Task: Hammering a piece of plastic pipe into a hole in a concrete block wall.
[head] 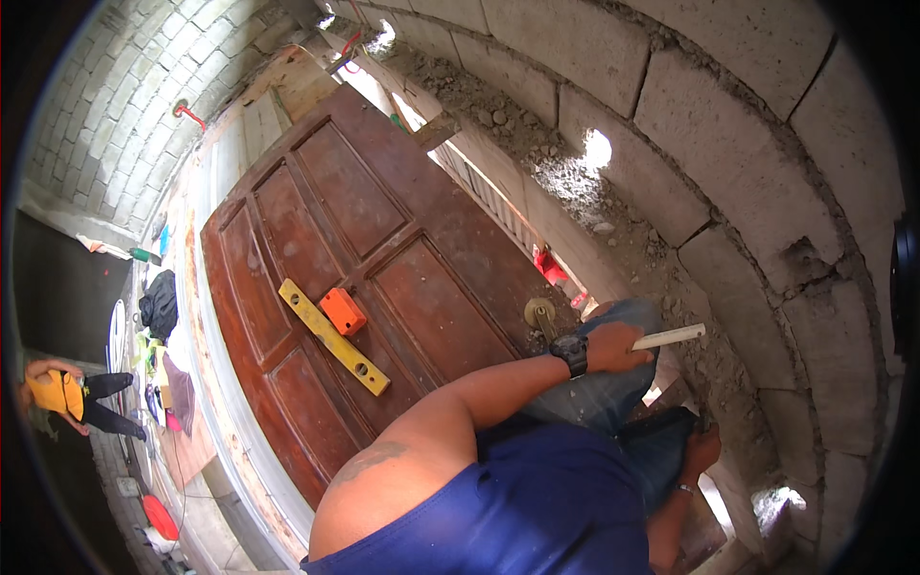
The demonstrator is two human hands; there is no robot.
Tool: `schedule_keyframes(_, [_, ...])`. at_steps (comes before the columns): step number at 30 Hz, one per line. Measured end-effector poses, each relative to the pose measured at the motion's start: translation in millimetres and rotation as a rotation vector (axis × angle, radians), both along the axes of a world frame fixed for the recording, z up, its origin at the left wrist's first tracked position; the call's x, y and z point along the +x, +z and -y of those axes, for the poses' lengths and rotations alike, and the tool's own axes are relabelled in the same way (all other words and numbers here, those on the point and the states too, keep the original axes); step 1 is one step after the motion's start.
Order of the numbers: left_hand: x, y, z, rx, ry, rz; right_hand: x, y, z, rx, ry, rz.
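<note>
My left hand (614,347), with a black watch on the wrist, is closed around one end of a short white plastic pipe (672,336). The pipe points away to the right, over my jeans-clad leg (632,316). Lower down, my right hand (702,449) is beside my other knee; a small dark thing shows at its fingers, too unclear to name. Under my left arm lies a brown panelled wooden door (431,287), its brass-coloured lever handle (540,314) close to my left wrist. A yellow spirit level (334,338) and an orange plastic electrical box (343,311) rest on its panels.
A concrete block wall (740,165) with rubble (503,118) along a ledge rises on the right. Gaps open beside the door's edge. Far left, below, a person in yellow (57,392) is near a black bag (159,305) and a red round object (160,517).
</note>
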State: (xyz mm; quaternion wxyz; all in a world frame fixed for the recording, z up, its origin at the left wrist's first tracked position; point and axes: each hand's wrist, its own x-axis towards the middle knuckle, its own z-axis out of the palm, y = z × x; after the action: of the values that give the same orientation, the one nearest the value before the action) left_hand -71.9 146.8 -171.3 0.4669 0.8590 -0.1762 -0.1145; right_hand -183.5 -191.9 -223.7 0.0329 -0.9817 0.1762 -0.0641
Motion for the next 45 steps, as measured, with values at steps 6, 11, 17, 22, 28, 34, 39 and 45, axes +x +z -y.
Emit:
schedule_keyframes(6, [7, 16, -4, -0.011, 0.024, -0.179, 4, -26, 2, 0.104, 0.094, 0.105])
schedule_keyframes(11, [20, 45, 6, 0.151, -0.093, -0.035, 18, 20, -13, 0.168, -0.089, 0.043])
schedule_keyframes(17, [46, 90, 63, 0.027, -0.198, 0.164, 3, 47, -4, 0.530, -0.240, 0.219])
schedule_keyframes(22, [73, 112, 102, -0.031, -0.146, 0.286, 15, 71, -11, 0.987, -0.273, 0.357])
schedule_keyframes(28, [89, 124, 129, -0.002, -0.020, 0.365, 37, 118, -12, 1.121, -0.246, 0.510])
schedule_keyframes(34, [92, 114, 138, 0.000, -0.071, 0.430, 50, 124, -7, 1.185, -0.186, 0.570])
schedule_keyframes(39, [90, 130, 141, -0.003, 0.007, 0.352, 53, 141, -9, 1.240, -0.157, 0.613])
schedule_keyframes(45, [91, 132, 138, 0.014, 0.007, 0.441, 52, 146, -10, 1.282, -0.152, 0.665])
